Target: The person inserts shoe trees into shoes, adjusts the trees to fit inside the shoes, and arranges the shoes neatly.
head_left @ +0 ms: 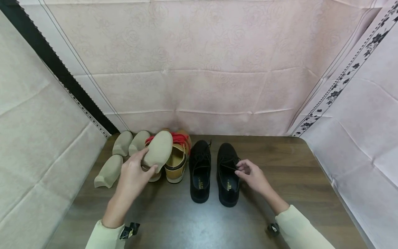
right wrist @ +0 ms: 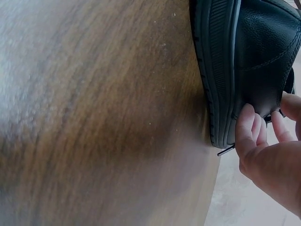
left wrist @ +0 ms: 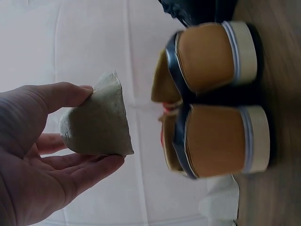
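Glare whitens the tabletop (head_left: 199,231) (wrist views look dimmer), with soft shadow by the right hand (head_left: 251,175)

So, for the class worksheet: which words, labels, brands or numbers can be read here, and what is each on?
Left black shoe, insole: gold lettering, too small to read surely.
Right black shoe, insole: more gold lettering, likewise too small.
No other words or numbers are visible.

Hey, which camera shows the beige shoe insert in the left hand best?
The left wrist view, where the beige shoe insert appears largest, pinched by the left hand. The head view shows it smaller, its rounded face partly covering the tan shoes from that angle. The right wrist view doesn't show it.
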{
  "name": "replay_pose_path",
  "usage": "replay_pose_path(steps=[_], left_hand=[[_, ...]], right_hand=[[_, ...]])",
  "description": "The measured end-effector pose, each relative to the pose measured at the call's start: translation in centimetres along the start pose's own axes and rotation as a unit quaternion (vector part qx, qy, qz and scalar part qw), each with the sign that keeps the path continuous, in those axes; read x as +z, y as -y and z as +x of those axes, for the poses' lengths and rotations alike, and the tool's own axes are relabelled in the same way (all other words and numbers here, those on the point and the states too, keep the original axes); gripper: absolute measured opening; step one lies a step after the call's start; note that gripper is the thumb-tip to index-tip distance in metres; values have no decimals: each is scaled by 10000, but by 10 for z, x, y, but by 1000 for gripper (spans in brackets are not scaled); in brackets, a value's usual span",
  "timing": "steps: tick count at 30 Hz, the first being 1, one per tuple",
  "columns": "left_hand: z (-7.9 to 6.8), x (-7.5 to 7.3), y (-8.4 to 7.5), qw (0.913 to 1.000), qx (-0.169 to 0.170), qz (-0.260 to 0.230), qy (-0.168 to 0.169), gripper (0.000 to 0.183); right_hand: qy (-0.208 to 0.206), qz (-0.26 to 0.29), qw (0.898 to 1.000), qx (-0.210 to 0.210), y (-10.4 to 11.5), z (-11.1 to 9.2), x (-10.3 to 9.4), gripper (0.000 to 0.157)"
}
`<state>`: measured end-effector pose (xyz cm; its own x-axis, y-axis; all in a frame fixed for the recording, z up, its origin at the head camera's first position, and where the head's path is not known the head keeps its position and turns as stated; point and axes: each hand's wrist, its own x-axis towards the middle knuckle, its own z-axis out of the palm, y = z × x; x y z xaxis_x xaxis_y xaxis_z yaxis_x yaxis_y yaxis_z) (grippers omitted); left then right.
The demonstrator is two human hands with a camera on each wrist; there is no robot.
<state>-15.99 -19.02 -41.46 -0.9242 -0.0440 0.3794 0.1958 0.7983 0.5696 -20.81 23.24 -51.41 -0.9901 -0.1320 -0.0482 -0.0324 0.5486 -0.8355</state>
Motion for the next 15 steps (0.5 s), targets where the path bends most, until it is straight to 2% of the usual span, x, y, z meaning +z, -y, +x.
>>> replay_pose_path(steps=[5, 15], left_hand=[[0, 7, -15, 9997, 172, -113, 104, 62], [-1, 21, -34, 9976, 208, -239, 623, 63]], right_hand=[[-7, 11, 10000, 61, -1, -1, -1, 25], [-7, 6, 10000, 15, -1, 0, 0, 25]])
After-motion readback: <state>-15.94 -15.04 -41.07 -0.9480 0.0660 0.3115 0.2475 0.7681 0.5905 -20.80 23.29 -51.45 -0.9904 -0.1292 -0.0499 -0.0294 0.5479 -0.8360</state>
